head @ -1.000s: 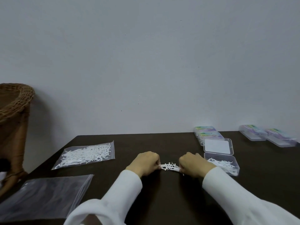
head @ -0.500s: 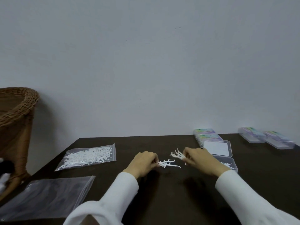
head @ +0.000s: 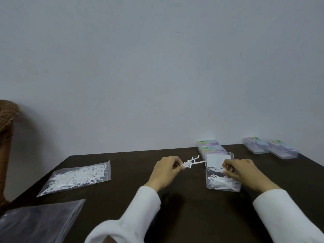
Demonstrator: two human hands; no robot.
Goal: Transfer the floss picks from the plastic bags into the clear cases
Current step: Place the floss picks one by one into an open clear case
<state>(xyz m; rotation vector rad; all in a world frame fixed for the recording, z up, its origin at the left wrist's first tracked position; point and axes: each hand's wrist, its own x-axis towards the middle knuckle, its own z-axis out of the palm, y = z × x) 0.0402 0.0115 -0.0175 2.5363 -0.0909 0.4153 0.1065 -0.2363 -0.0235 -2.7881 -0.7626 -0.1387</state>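
Floss picks going into the open case

My left hand (head: 167,170) pinches a small bunch of floss picks (head: 190,162) above the table (head: 184,216); my right hand (head: 240,170), fingers curled on a few picks, hovers over the open clear case (head: 223,181) holding more.

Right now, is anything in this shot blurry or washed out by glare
Head view: soft, even light, no harsh glare; the empty bag shows a faint sheen. The right hand over the open case is slightly blurred, the left hand sharper. Wide-angle bends the table edge.
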